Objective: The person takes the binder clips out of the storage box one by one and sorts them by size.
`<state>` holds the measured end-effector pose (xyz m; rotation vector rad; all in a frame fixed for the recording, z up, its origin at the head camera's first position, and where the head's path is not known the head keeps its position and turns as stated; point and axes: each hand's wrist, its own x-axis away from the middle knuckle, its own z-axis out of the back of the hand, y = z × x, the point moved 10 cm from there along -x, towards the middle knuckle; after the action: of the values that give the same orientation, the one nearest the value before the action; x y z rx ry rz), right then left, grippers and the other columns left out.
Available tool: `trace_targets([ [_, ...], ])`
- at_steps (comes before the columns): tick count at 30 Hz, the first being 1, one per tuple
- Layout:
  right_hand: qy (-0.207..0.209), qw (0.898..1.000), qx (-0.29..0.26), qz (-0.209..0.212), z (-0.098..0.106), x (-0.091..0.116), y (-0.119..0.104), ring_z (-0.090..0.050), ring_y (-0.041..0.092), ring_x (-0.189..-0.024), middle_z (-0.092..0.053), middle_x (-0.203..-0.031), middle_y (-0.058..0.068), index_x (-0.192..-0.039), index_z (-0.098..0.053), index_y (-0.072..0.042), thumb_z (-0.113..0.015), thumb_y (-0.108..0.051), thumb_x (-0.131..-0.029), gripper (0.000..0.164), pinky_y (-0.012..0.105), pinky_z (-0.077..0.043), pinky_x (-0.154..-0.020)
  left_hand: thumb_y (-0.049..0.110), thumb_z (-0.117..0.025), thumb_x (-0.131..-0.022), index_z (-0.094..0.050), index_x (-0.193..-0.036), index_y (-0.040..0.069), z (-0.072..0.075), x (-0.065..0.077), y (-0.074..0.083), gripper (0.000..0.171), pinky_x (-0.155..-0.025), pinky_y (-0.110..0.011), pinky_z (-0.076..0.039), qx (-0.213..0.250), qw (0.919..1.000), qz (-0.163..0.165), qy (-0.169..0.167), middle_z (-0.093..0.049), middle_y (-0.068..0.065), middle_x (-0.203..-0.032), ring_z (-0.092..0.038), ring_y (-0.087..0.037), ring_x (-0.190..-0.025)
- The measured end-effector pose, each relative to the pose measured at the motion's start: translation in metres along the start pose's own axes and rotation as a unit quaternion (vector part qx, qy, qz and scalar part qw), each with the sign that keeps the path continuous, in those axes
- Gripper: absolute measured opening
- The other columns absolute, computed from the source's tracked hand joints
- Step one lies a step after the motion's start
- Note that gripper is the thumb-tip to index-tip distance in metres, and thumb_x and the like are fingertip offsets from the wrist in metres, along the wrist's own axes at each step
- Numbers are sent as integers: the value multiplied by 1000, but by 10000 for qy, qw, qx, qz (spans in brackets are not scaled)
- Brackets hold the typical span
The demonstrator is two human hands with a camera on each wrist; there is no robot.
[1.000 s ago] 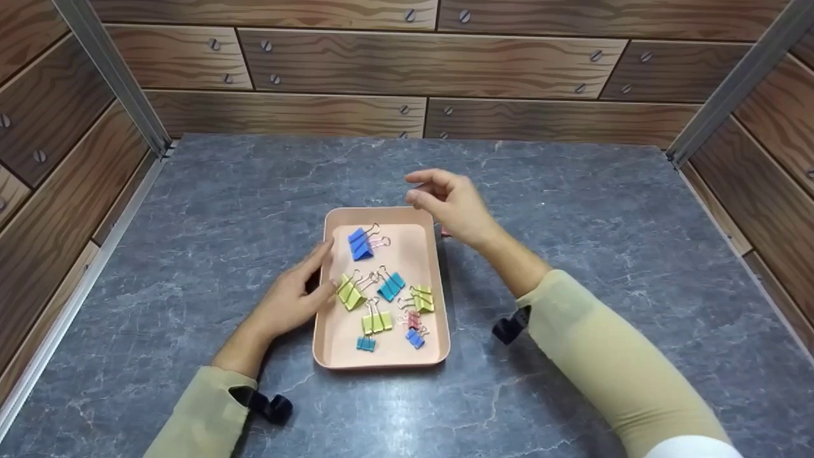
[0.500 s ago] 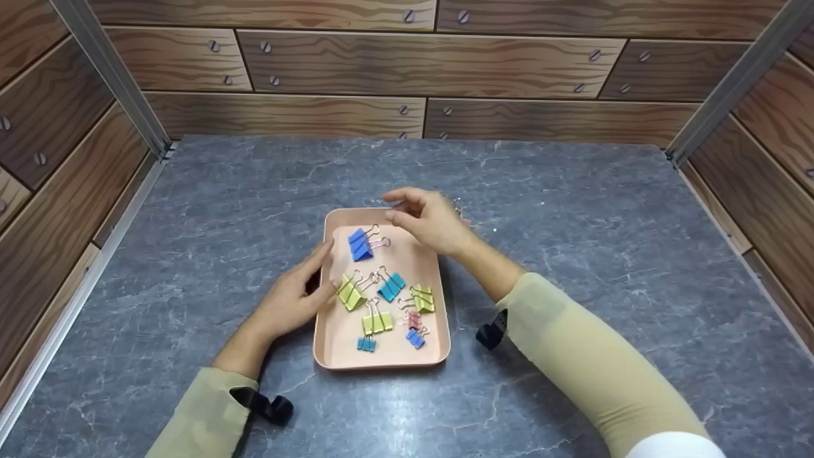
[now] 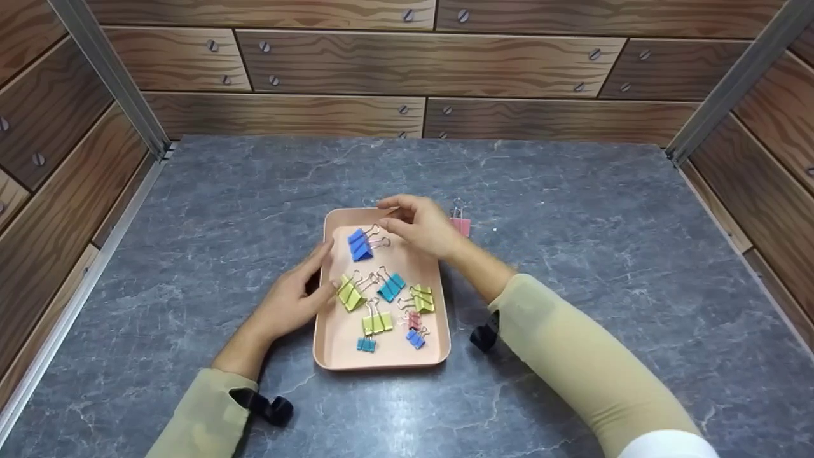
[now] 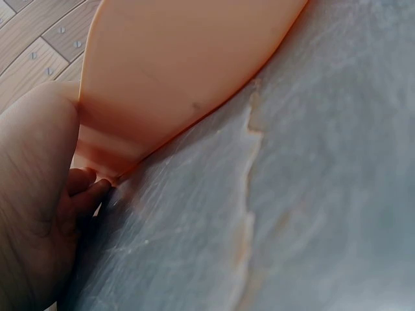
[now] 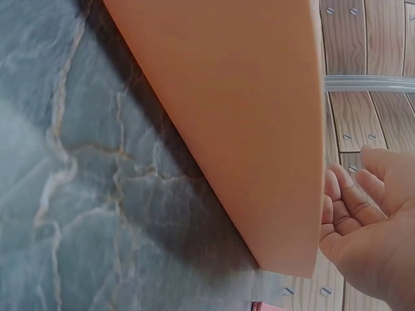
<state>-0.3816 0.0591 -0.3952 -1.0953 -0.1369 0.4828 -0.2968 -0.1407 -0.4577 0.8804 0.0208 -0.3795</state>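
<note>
A pink tray (image 3: 381,363) on the table holds several binder clips. Near its far end lies a large blue binder clip (image 3: 360,245); yellow-green binder clips (image 3: 377,323) and a teal one (image 3: 391,287) lie around the middle. At the near end are small red (image 3: 414,320), blue (image 3: 415,338) and teal (image 3: 366,345) ones. My left hand (image 3: 294,298) holds the tray's left wall, thumb over the rim and fingers outside. Above the far right corner hovers my right hand (image 3: 423,228), fingers loosely bent; nothing shows between thumb and fingers in the right wrist view.
A pink binder clip (image 3: 460,226) lies on the table beyond the tray's right side, partly behind my right hand. A faint wire loop shows just past the far rim. Wood-patterned walls (image 3: 420,60) enclose the marbled table (image 3: 572,254).
My right hand has moved left and nearer, from past the far right rim to over the tray's far corner, uncovering the pink binder clip. The left hand and tray stay put.
</note>
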Motion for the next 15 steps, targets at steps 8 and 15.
trace_targets([
  [8,-83,9992,378,-136,-10,-1,6,-72,25,-103,-76,-114,15,-136,-68,3,-72,-8,-102,37,32,-59,-89,36,-66,-104,-32,-169,21,-1,1,-1,75,-126,-52,-27,3,10000,7,8,-32,-18,-169,-34,-36,-155],
  [15,-167,9985,406,-340,-16,-2,13,-72,22,-100,-76,-114,13,-137,-69,-1,-71,-8,-102,35,32,-60,-88,35,-67,-104,-32,-169,20,-1,0,-1,75,-127,-52,-27,18,10000,-13,12,-32,-18,-169,-34,-37,-155],
])
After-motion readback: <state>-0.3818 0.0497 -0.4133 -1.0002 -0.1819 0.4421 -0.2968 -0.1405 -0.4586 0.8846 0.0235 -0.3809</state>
